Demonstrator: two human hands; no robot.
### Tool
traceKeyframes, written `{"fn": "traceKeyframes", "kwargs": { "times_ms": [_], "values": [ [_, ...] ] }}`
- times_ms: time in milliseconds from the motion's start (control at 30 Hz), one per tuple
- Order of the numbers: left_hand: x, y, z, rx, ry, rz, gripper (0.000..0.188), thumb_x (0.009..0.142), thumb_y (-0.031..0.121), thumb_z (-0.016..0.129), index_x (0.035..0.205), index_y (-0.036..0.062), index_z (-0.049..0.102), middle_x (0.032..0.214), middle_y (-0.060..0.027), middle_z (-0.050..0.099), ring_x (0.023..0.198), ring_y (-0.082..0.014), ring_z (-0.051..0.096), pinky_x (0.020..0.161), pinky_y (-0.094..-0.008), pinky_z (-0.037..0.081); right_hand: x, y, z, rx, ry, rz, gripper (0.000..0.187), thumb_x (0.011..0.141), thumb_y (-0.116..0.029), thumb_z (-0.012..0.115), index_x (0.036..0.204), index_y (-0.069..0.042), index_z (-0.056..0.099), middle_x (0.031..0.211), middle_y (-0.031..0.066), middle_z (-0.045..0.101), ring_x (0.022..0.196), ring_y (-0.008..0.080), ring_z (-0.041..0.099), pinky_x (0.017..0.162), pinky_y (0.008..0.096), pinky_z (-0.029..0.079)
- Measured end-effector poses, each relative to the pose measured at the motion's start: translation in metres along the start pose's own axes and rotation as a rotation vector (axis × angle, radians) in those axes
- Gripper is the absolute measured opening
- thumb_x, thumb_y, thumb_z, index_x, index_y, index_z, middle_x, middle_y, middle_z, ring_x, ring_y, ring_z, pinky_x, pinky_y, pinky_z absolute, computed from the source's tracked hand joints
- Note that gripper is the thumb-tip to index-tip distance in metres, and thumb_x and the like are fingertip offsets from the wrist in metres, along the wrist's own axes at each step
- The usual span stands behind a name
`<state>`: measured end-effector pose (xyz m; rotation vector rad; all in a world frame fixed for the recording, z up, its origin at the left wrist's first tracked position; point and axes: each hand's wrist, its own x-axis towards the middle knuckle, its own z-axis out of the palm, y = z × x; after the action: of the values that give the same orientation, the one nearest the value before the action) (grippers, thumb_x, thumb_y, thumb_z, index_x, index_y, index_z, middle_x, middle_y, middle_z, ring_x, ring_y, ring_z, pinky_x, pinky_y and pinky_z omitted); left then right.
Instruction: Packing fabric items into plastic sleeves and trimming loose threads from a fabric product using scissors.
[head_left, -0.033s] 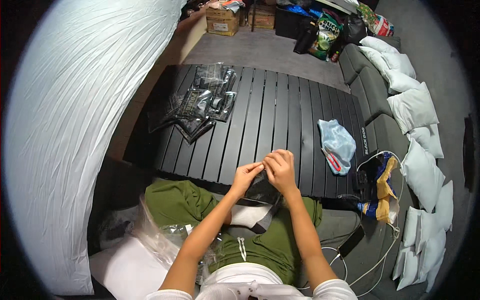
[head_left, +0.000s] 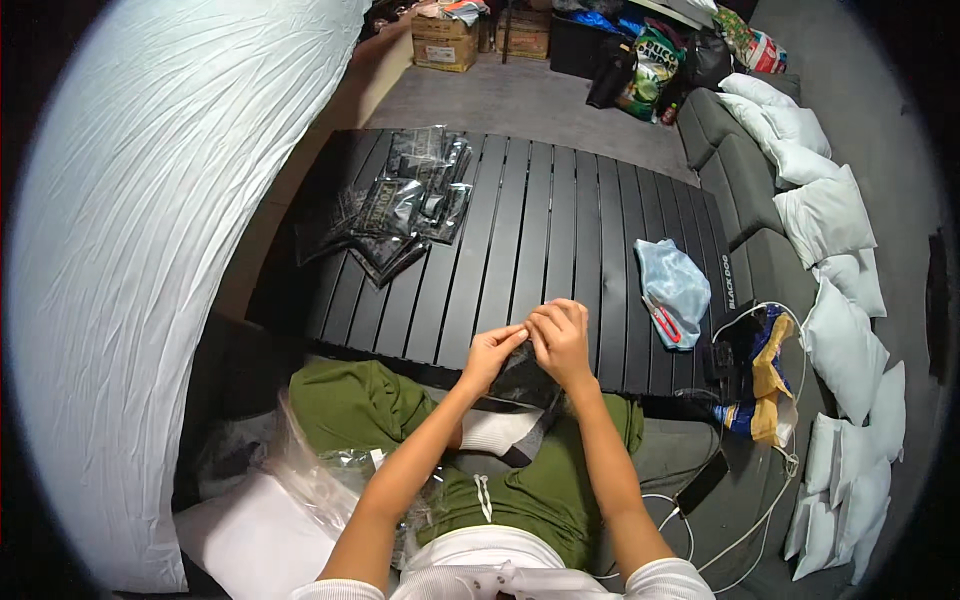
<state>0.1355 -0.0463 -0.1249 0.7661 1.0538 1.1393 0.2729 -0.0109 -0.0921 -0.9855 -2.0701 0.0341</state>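
Note:
Both my hands meet over the near edge of the black slatted table (head_left: pixel 520 240). My left hand (head_left: pixel 490 358) pinches the top of a black, glossy plastic packet (head_left: pixel 522 376) between thumb and fingers. Close against it, my right hand (head_left: pixel 560 342) has its fingers curled at the same top edge. The packet hangs below the hands, partly hidden by them. Toward the table's far left lies a pile of black packets in shiny clear wrap (head_left: pixel 400 205). On the right side, a red utility knife (head_left: pixel 667 322) rests on a light blue bundle (head_left: pixel 678 280).
White pillows (head_left: pixel 825 215) line the grey sofa (head_left: pixel 760 260) at right. Cables (head_left: pixel 755 530), a dark phone-shaped slab (head_left: pixel 702 484) and a yellow-blue package (head_left: pixel 772 385) lie nearby. Clear plastic (head_left: pixel 320 480) sits by my left leg. A white sheet (head_left: pixel 200 200) hangs left; cardboard boxes (head_left: pixel 443 45) stand behind.

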Motion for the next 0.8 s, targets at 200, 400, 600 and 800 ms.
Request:
{"fn": "traceKeyframes", "kwargs": {
  "times_ms": [200, 400, 600, 800],
  "values": [
    [0.003, -0.012, -0.001, -0.042, -0.074, 0.114, 0.025, 0.084, 0.010, 0.056, 0.105, -0.0046, 0.059, 0.099, -0.0086, 0.062, 0.089, -0.0108, 0.057, 0.080, -0.0209, 0.043, -0.009, -0.003, 0.009, -0.013, 0.026, 0.155, 0.007, 0.073, -0.010, 0.059, 0.078, -0.006, 0.058, 0.085, 0.0031, 0.057, 0.090, 0.0235, 0.047, 0.080, 0.0364, 0.033],
    [0.002, -0.011, -0.001, -0.045, -0.087, 0.079, 0.025, 0.085, 0.011, 0.055, 0.105, -0.0035, 0.059, 0.099, -0.0101, 0.062, 0.092, -0.0124, 0.057, 0.082, -0.0225, 0.042, -0.021, 0.019, 0.025, 0.234, 0.168, 0.499, 0.012, 0.082, -0.015, 0.052, 0.080, -0.004, 0.057, 0.086, 0.0060, 0.056, 0.090, 0.0228, 0.046, 0.079, 0.0345, 0.034],
    [-0.002, -0.015, -0.011, -0.143, -0.003, 0.054, 0.028, 0.084, 0.012, 0.056, 0.106, -0.0051, 0.057, 0.101, -0.0126, 0.061, 0.095, -0.0145, 0.056, 0.084, -0.0240, 0.042, -0.013, 0.042, -0.003, 0.458, 0.256, 0.790, 0.016, 0.083, -0.017, 0.055, 0.079, -0.002, 0.059, 0.078, 0.0053, 0.056, 0.079, 0.0185, 0.048, 0.071, 0.0285, 0.038],
    [-0.005, -0.012, -0.007, -0.183, 0.017, 0.037, 0.027, 0.084, 0.013, 0.056, 0.107, -0.0027, 0.057, 0.097, -0.0085, 0.062, 0.087, -0.0107, 0.056, 0.075, -0.0198, 0.043, 0.002, -0.012, -0.019, 0.100, -0.049, 0.134, 0.012, 0.070, -0.012, 0.064, 0.079, -0.006, 0.062, 0.082, 0.0043, 0.059, 0.082, 0.0214, 0.051, 0.073, 0.0331, 0.040]
  ]
}}
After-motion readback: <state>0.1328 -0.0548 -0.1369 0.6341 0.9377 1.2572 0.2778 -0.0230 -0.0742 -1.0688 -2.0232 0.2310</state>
